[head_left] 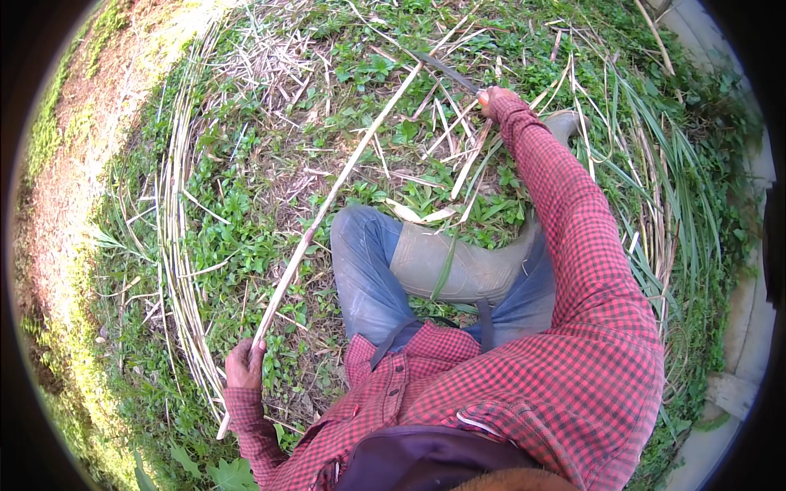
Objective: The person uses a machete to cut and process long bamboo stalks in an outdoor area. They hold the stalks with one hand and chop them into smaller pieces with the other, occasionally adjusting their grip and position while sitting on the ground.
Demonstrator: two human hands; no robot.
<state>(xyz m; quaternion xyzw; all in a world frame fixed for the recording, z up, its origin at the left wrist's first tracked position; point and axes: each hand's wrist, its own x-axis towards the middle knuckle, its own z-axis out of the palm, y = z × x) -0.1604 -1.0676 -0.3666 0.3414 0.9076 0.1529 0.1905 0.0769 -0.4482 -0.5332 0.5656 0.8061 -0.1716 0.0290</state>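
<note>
A long pale cane stalk (352,164) runs slantwise from the lower left to the far top of the head view. Near its lower end, my left hand (244,366) is closed around it, and a short tip sticks out below the hand. Out at arm's length on the far right, my right hand (490,101) grips a knife; its handle is mostly hidden in the fingers. The dark knife blade (449,72) points up and left, its tip end meeting or crossing the stalk. Whether the edge cuts into it, I cannot tell.
A bundle of long pale stalks (173,196) lies along the left. Cut scraps (282,61) litter the far grass. Long green leaves (688,180) and dry stalks are heaped at the right, before a pale edging (749,344). My bent legs in rubber boots (458,266) occupy the middle.
</note>
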